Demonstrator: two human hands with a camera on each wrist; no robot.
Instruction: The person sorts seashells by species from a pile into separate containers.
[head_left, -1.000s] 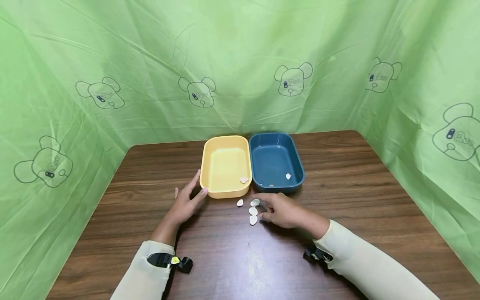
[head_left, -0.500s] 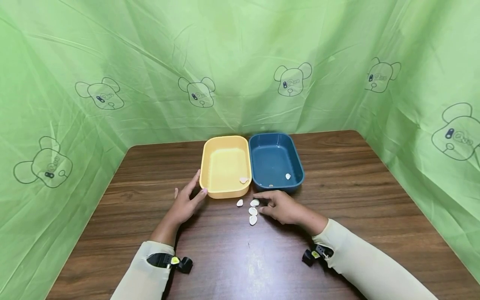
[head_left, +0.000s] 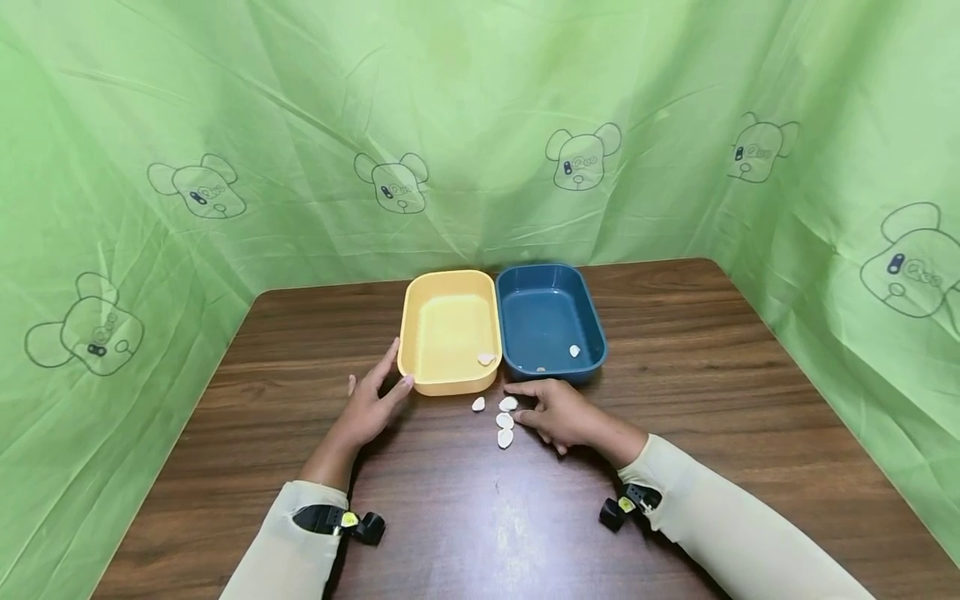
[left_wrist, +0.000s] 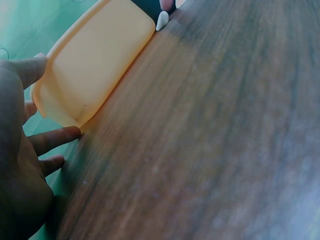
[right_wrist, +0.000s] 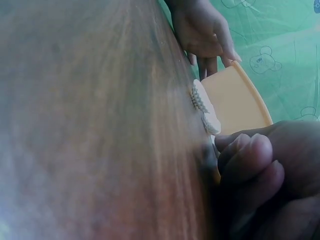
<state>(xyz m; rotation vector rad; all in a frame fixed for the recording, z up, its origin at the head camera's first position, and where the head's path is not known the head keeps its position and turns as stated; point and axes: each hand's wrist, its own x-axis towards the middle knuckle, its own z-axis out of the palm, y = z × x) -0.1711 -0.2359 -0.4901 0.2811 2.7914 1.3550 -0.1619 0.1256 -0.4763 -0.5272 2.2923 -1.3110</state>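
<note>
Touching shells (head_left: 506,421), right hand (head_left: 562,414); left hand (head_left: 370,406) steadying yellow tray (head_left: 448,385).

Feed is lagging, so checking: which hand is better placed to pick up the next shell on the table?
The right hand: its fingertips are beside the loose shells. The left hand rests open against the yellow tray, farther from them.

Four small white shells (head_left: 505,421) lie flat on the table in a tight cluster just in front of the yellow tray (head_left: 420,377), near its right corner, w/ the closest one beside the right hand's (head_left: 564,414) fingertips, touching or not I cannot tell.
</note>
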